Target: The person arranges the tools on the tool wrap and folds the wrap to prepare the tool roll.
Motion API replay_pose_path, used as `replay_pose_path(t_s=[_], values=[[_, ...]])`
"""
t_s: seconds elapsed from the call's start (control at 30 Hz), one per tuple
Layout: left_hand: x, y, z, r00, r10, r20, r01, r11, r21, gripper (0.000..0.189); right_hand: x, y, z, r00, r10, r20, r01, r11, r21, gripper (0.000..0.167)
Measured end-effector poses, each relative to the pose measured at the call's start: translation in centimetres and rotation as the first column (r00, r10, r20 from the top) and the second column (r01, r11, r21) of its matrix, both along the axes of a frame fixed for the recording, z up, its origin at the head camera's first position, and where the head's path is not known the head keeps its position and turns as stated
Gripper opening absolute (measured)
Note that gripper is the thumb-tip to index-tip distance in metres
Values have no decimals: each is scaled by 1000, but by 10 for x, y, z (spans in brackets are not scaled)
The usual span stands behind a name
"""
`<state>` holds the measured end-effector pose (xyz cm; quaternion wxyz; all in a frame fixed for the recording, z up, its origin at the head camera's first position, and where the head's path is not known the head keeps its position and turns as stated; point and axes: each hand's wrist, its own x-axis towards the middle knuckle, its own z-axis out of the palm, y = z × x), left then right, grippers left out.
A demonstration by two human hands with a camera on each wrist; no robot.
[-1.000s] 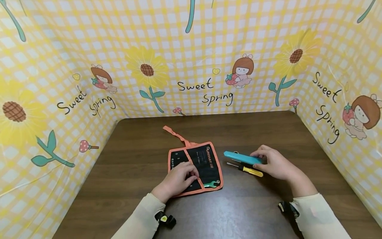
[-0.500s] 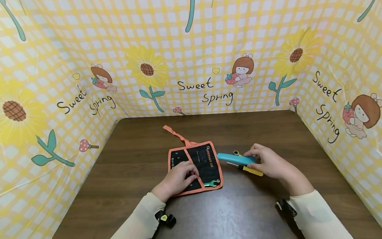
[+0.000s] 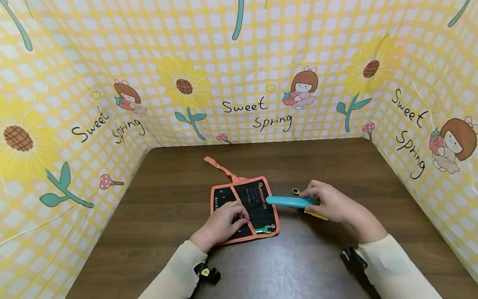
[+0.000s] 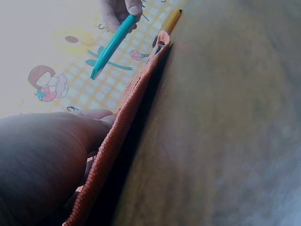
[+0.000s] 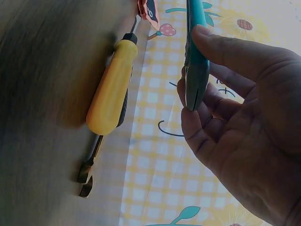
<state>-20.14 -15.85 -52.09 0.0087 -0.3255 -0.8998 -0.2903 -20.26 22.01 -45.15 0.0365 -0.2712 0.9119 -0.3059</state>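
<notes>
A black tool pouch [image 3: 257,199] with orange trim lies on the table, a green wrench [image 3: 265,229] showing in its pocket. My left hand [image 3: 225,220] rests on the pouch, thumb and fingertips pinching at its orange pocket edge. In my right hand [image 3: 330,201] is a long, slim turquoise tool [image 3: 291,202] with a slit in its grey end [image 5: 196,94]; its exact kind is unclear. Thumb and fingers pinch it near that end, and its far tip overlaps the pouch's right edge in the head view. Below it lies a yellow-handled screwdriver [image 5: 110,89].
A brass-coloured wrench lies by the screwdriver, its ring end [image 3: 296,191] and its open end [image 5: 86,181] showing. The pouch's orange strap [image 3: 220,167] stretches toward the back of the brown table [image 3: 168,174]. A yellow checked cloth [image 3: 239,74] stands around the table's back and sides.
My right hand has moved left with the turquoise tool, bringing its tip from right of the pouch to over the pouch's edge. My left hand and the pouch stay put.
</notes>
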Motion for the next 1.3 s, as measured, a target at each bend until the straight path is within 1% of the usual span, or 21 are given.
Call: replay_pose_path(t_s=[0.37, 0.57, 0.97, 1.2, 1.3], values=[[-1, 0, 0, 1000, -1, 11, 1, 1000, 7, 11, -4, -9, -4, 998, 60, -11, -60, 998, 20, 34], [-1, 0, -1, 1000, -3, 1, 3, 1000, -1, 12, -4, -15, -5, 997, 79, -9, -78, 997, 28, 34], [-1, 0, -3, 1000, -1, -12, 1, 1000, -2, 14, -3, -29, -11, 993, 117, 2, -117, 991, 71, 32], [-1, 0, -2, 1000, -4, -12, 4, 1000, 8, 13, -3, -34, -12, 990, 133, 36, -136, 989, 64, 32], [-1, 0, -2, 1000, -1, -17, 1, 1000, 7, 13, -4, -36, -13, 989, 144, 35, -146, 987, 72, 31]])
